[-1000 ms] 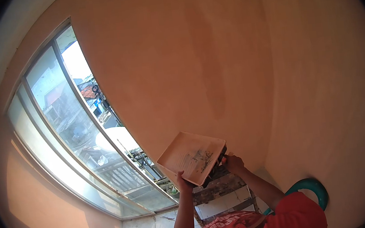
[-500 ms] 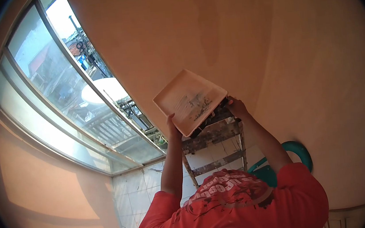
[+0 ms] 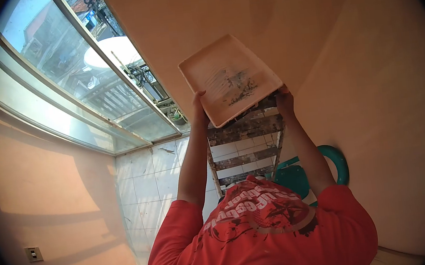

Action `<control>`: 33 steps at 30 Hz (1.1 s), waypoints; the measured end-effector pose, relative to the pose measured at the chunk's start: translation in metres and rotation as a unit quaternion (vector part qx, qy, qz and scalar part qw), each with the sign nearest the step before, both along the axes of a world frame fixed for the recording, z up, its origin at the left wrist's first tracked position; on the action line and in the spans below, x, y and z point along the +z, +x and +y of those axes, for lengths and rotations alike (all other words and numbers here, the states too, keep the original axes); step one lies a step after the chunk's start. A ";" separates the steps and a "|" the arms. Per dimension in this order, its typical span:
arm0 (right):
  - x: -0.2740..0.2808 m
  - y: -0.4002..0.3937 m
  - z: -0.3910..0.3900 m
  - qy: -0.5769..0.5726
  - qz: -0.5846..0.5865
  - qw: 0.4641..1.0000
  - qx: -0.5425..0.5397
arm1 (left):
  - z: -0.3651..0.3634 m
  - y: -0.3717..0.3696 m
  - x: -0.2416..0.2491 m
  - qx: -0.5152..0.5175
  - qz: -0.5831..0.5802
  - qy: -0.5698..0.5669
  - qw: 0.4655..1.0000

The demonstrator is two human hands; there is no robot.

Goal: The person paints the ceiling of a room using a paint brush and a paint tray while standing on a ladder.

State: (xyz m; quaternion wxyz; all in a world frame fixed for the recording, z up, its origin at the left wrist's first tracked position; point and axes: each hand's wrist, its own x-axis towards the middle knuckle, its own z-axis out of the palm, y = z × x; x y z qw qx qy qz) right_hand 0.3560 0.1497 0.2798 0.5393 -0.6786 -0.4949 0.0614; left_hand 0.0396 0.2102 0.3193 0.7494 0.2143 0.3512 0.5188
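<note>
A paint tray (image 3: 215, 60), coated in peach paint with dark smudges across its lower half, is held up in front of me at the top of the stepladder (image 3: 246, 130). My left hand (image 3: 199, 110) grips its left edge, thumb over the rim and the other fingers hidden. At the lower right corner, my right hand (image 3: 285, 102) is closed on the tray, most of its fingers out of sight underneath. The ladder's paint-spattered wooden steps run down below the tray, between my forearms.
A green plastic chair (image 3: 336, 163) stands by the peach wall (image 3: 364, 96) on the right. To the left is a sliding glass window (image 3: 56, 71), with a satellite dish (image 3: 111, 52) outside. White tiles (image 3: 158, 182) cover the floor, and a light switch (image 3: 33, 254) is on the left wall.
The tray and both hands sit higher in view, slightly to the right, and the tray's inside faces me more fully. More of the ladder's steps and the floor show.
</note>
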 end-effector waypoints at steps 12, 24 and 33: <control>0.198 0.037 -0.010 0.058 0.190 0.973 0.114 | 0.023 0.006 0.002 -0.075 0.084 0.102 0.988; 0.186 -0.047 -0.017 -0.302 0.107 0.860 0.396 | 0.019 0.009 0.000 -0.022 0.080 0.121 0.989; 0.221 -0.053 0.012 -0.239 0.058 0.849 0.468 | -0.007 0.022 0.014 0.088 0.027 0.053 0.994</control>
